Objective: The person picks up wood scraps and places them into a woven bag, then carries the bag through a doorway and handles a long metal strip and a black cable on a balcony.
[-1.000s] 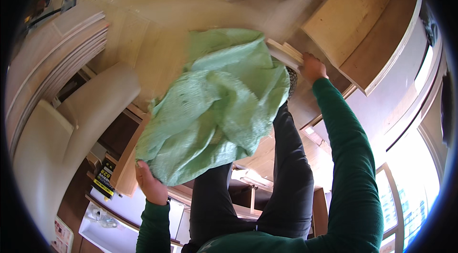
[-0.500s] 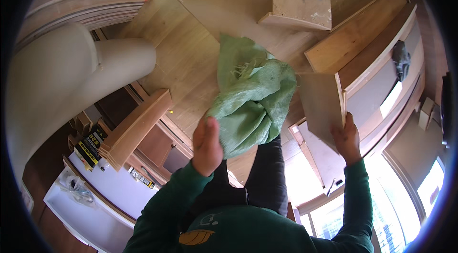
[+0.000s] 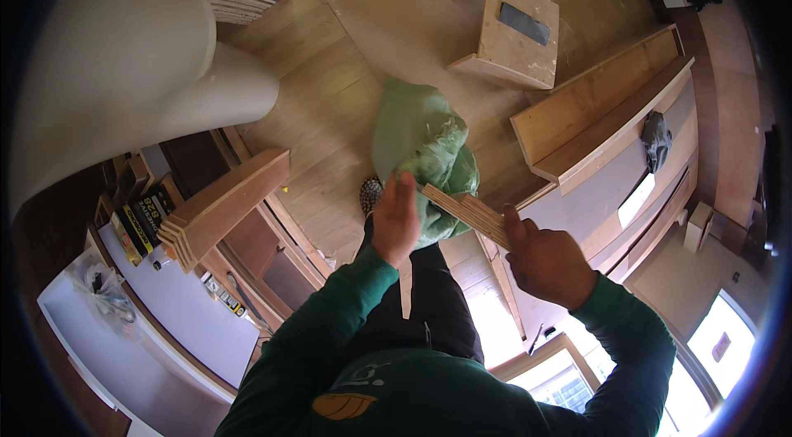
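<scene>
A crumpled green woven sack (image 3: 412, 128) hangs in front of my legs. My left hand (image 3: 397, 221) is closed at its near edge, the fingertips partly hidden. In my right hand (image 3: 546, 258) is a plywood board (image 3: 470, 213), gripped at its right end and seen almost edge-on, its layers showing. The board's left end lies over the near part of the sack, close to my left fingers. Whether any of the board is inside the sack, I cannot tell.
A wooden box (image 3: 513, 54) with a dark grey rectangular piece on top stands ahead on the wood floor. To the right are long plywood panels (image 3: 606, 103) and a dark cloth (image 3: 656, 143). Large beige rolls (image 3: 124, 74), stacked boards (image 3: 223, 210) and a white drawer (image 3: 107, 354) fill the left.
The board has swung left toward the sack and turned from its broad face to its edge. My left hand and the sack have shifted; the whole view has moved slightly.
</scene>
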`<state>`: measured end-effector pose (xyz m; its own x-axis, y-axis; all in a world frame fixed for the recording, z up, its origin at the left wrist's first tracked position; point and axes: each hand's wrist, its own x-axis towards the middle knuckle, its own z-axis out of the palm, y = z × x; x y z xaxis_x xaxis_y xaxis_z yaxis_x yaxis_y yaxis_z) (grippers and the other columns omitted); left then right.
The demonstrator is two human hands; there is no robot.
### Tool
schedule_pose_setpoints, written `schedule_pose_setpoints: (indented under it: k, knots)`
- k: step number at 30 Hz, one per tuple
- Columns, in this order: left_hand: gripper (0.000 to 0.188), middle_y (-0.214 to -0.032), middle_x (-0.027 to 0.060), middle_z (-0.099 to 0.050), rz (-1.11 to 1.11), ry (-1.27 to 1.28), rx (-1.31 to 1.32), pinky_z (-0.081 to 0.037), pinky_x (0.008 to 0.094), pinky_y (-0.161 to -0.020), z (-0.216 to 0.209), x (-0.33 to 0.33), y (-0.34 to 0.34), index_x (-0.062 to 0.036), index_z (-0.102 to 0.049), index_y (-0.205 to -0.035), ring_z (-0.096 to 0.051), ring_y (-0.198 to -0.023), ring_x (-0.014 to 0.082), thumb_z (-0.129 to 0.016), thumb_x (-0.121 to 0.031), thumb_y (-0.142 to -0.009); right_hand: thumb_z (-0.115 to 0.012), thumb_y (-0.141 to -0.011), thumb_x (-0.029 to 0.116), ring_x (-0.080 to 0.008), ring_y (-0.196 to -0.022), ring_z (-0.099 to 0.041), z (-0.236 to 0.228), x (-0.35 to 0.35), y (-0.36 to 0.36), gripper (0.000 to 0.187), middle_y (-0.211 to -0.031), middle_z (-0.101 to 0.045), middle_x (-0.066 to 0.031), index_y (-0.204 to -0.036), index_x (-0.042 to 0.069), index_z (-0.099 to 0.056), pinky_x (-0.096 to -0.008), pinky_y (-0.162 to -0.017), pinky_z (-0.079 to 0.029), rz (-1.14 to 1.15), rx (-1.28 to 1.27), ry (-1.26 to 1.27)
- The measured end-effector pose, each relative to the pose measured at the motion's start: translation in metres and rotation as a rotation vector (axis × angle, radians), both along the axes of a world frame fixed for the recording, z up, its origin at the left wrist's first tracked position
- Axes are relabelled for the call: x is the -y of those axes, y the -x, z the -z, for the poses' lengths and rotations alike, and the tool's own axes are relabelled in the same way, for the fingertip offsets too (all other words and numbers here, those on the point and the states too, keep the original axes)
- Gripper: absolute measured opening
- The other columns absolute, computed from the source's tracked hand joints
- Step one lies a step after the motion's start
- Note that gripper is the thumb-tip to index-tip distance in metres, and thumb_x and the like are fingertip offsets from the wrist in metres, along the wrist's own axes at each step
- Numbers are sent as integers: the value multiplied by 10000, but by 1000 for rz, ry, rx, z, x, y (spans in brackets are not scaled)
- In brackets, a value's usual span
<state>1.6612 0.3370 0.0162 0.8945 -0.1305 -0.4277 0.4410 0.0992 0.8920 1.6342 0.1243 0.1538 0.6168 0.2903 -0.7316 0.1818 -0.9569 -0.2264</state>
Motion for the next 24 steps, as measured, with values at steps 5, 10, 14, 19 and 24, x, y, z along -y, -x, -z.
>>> schedule_pose_setpoints:
  k: [5, 10, 14, 19, 24]
  knots:
    - [454, -1167, 121, -605, -98, 102, 5, -411, 308, -966, 21, -20, -1, 26, -523, -1246, -552, -1065, 179, -364, -348, -1044, -657, -779, 104, -396, -699, -658, -46, 20, -14, 662, -888, -637, -264, -1344, -40, -343, -450, -653, -542, 237, 150, -46]
    - [428, -1146, 102, -610, -83, 73, 5, -402, 293, -965, 23, -8, 0, 24, -539, -1237, -537, -1068, 169, -373, -322, -1047, -658, -780, 81, -402, -690, -675, -78, 32, 0, 674, -827, -648, -265, -1363, -20, -337, -414, -607, -557, 514, 256, -170]
    - [423, -1146, 96, -613, -55, 88, 26, -397, 292, -970, 15, 8, -1, 30, -542, -1233, -534, -1064, 168, -386, -315, -1045, -676, -772, 83, -394, -690, -672, -63, 33, 19, 677, -835, -652, -238, -1358, -22, -354, -405, -599, -556, 389, 306, -329]
    - [421, -1131, 115, -631, -62, 70, 77, -409, 309, -958, 19, 14, 3, 19, -545, -1236, -560, -1057, 189, -406, -324, -1036, -672, -781, 106, -381, -658, -628, 18, 33, 40, 659, -904, -619, -203, -1351, -16, -364, -435, -588, -533, 218, 361, -264]
    - [452, -1045, 164, -663, -67, -76, 189, -456, 347, -903, 30, 29, 15, -20, -541, -1258, -626, -999, 278, -401, -381, -1026, -591, -825, 148, -356, -623, -626, 108, 34, 55, 636, -905, -608, -191, -1381, -32, -338, -454, -566, -529, 104, 378, -246]
